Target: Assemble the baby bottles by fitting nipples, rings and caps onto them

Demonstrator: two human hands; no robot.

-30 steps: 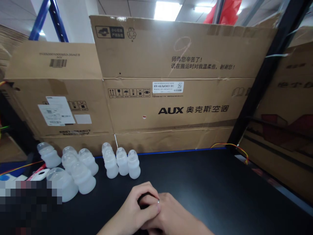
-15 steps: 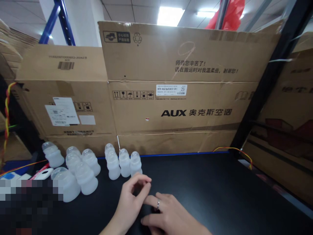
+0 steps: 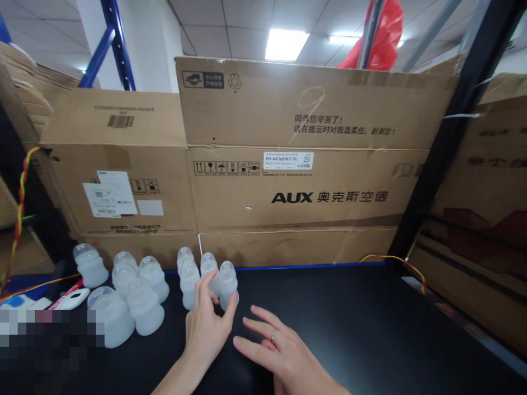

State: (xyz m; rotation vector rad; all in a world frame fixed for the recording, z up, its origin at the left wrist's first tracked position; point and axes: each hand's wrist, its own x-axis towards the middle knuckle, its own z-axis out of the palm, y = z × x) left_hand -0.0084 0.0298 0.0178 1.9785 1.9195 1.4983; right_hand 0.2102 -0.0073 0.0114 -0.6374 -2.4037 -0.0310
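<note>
My left hand (image 3: 208, 318) is raised with its thumb and fingers apart, holding nothing that I can see. Just beyond its fingertips stand small frosted baby bottles with clear domed caps; the rightmost bottle (image 3: 228, 286) is closest to my thumb. My index finger partly covers the bottle (image 3: 208, 264) beside it, and whether I touch either one I cannot tell. Over the dark tabletop (image 3: 329, 323), to the right, my right hand (image 3: 284, 351) has its fingers spread and empty, a ring on one finger.
Several more bottles stand at the left, among them a wider one (image 3: 111, 318). Flattened cardboard (image 3: 288, 181) rises along the back edge. A black post (image 3: 432, 142) and a red-yellow wire (image 3: 395, 257) are at the right. A white-handled tool (image 3: 76, 299) lies far left.
My hands were close together and have come apart. The left one has moved up toward the bottles and its fingers have opened. My right fingers have spread. The camera has tilted slightly upward.
</note>
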